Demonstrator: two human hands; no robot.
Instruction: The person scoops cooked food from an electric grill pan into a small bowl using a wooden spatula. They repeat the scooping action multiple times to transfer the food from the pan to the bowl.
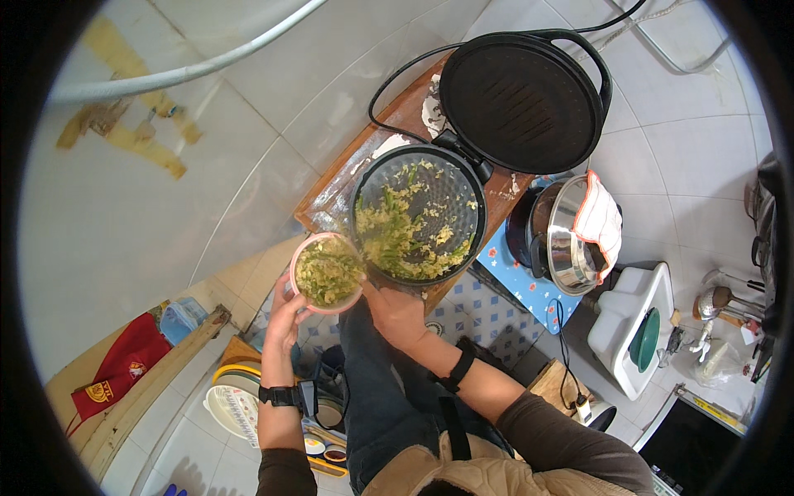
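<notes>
My left hand (284, 319) grips a pink-rimmed bowl (294, 266) at its lower left side. The bowl is filled with scrambled egg mixed with chopped green vegetable (327, 273). Close against the bowl's right side is my right hand (397, 317); its fingertips are partly hidden, and whether they hold a utensil or the rim cannot be seen. Just beyond both hands lies the round dark base of an electric griddle pan (456, 204). More egg and green pieces (391, 232) lie in it, thickest on the left and along the near edge.
The griddle's black lid (521, 102) stands hinged open at the back on a worn wooden table (332, 186). A black cable (375, 93) loops behind it. To the right are a steel basin (561, 248) with a cloth (598, 223) and a white sink (611, 316). A tiled wall (242, 161) rises at left.
</notes>
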